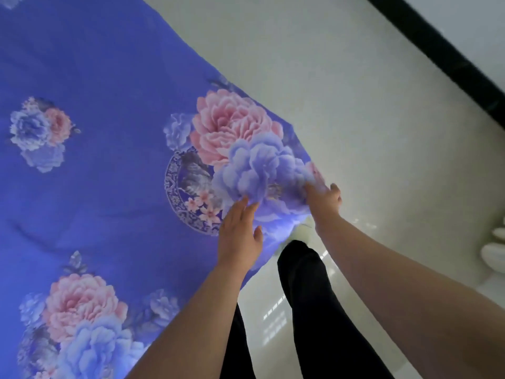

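A blue bedsheet [109,173] printed with large pink and pale blue flowers lies spread flat and fills the left of the view. My left hand [239,233] lies flat on the sheet near its right edge, fingers straight and pointing away from me. My right hand [323,199] is at the sheet's corner, over a blue flower; the fingers curl onto the cloth's edge, and the fingertips are blurred.
A glossy white tiled floor [369,119] runs along the sheet's right side. My legs in black trousers [308,296] stand beside the sheet's edge. A black skirting strip [448,58] crosses the top right. White rounded objects [494,250] sit at the right edge.
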### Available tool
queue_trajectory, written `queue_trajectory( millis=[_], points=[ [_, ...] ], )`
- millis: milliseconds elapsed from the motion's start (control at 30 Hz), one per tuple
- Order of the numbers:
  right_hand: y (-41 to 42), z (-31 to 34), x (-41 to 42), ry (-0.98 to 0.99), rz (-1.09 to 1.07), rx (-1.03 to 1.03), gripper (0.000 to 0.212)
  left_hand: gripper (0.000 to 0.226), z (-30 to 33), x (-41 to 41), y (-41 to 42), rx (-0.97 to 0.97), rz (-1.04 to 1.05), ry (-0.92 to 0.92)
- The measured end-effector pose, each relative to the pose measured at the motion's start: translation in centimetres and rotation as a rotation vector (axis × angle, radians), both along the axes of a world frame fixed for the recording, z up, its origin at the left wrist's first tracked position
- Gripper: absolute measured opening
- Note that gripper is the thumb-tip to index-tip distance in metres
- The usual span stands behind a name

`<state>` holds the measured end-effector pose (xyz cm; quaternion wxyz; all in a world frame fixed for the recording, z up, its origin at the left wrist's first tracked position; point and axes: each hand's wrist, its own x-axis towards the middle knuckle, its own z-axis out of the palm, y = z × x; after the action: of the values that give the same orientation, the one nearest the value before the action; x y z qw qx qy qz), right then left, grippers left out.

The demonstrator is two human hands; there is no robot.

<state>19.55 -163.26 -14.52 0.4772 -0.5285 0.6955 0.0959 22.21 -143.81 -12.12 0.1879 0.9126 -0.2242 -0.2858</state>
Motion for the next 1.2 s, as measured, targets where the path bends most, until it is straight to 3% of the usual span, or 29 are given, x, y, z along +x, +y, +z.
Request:
queue_trajectory(
  millis=[67,133,267,333,500,733,800,867,933,1067,1200],
  points=[
    [-2.9,-0.6,-0.9,0.014,-0.233,0.181,0.064,0.057,0.2,1.2,-5.5,-0.002,-0.098,-0.096],
    [-4.6,-0.9,-1.8,-0.027,-0.325,0.392,0.045,0.057,-0.4,3.0,-10.0,0.039,-0.137,-0.171],
    [-5.9,-3.0,-2.7,-0.189,-0.498,0.66,0.05,0.061,-1.7,6.1,-15.6,0.241,-0.223,-0.184],
    [-7.0,-4.3,-2.7,-0.222,-0.529,0.685,0.049,0.065,-2.8,7.5,-17.3,0.372,-0.295,-0.136],
    [-9.2,-6.7,-2.6,-0.256,-0.476,0.738,0.016,0.069,-5.5,11.6,-20.9,0.577,-0.388,-0.144],
    [-10.2,-7.9,-2.6,-0.239,-0.58,0.817,0.024,0.054,-7.9,12.0,-24.0,0.899,-0.78,0.101],
    [-10.1,-8.0,-2.5,-0.196,-0.556,0.853,0.039,0.052,-8.0,10.4,-24.2,0.904,-0.887,0.09],
    [-10.0,-7.8,-2.5,-0.187,-0.576,0.889,0.031,0.045,-7.9,8.7,-24.6,0.869,-0.946,0.12],
    [-9.8,-7.6,-2.7,-0.174,-0.667,0.904,0.023,0.043,-7.6,8.0,-24.9,0.864,-0.887,0.083],
    [-8.6,-7.0,-3.2,-0.191,-0.878,0.836,0.03,0.061,-6.7,9.8,-23.6,0.967,-0.652,-0.105],
    [-7.1,-7.3,-3.8,-0.208,-1.102,0.71,0.041,0.064,-7.2,10.4,-23.6,1.008,-0.655,0.034]
  ],
)
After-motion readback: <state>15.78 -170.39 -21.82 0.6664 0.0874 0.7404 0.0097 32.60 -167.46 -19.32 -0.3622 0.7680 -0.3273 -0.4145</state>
